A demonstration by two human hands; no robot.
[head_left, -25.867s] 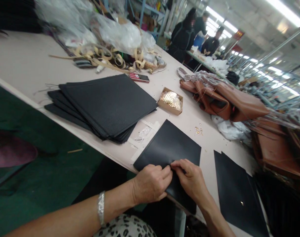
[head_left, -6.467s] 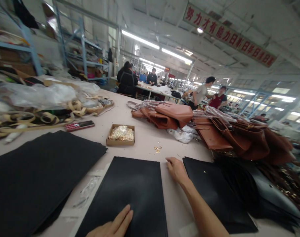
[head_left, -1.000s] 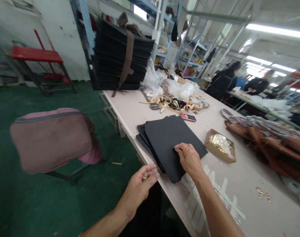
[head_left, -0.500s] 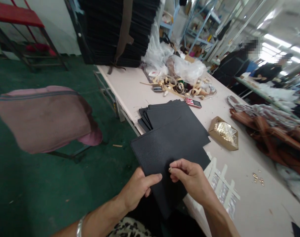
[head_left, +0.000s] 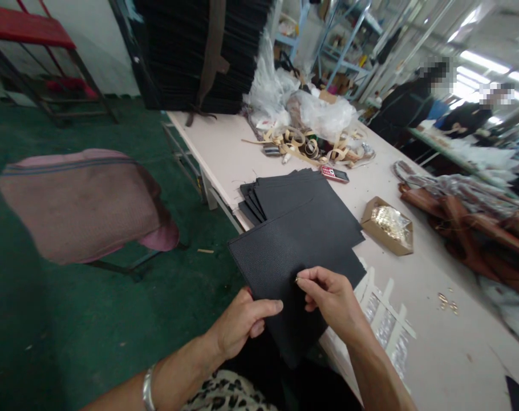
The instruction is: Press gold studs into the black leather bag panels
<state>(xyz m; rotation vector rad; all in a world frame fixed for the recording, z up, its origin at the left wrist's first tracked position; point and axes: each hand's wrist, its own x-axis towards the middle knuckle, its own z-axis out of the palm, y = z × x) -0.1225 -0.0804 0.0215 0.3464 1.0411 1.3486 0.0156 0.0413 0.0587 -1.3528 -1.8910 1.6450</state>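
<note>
A black leather-like panel (head_left: 268,251) with a grained face is tilted in front of me, over the table edge. My left hand (head_left: 242,322) is closed on its lower left edge, thumb lying on top and fingers beneath. Over the panel's middle, my right hand (head_left: 334,297) pinches a small gold-coloured metal piece (head_left: 297,280) between thumb and forefinger. The piece is very close to the panel; whether it touches, I cannot tell. Behind lies a fanned stack of similar black panels (head_left: 289,197). Several small gold pieces (head_left: 447,303) lie loose on the table at right.
On the pale table (head_left: 434,354) stands a cardboard box (head_left: 377,240) of gold-coloured parts, near a red phone (head_left: 334,174). Tape strips and plastic bags (head_left: 323,117) lie farther back. Brown leather items (head_left: 465,228) are at right. A cloth-covered chair (head_left: 84,208) stands left. Two people work beyond.
My right hand has shifted slightly up the panel, and less of the gold piece shows between its fingertips. My left hand keeps its grip. The view has moved slightly.
</note>
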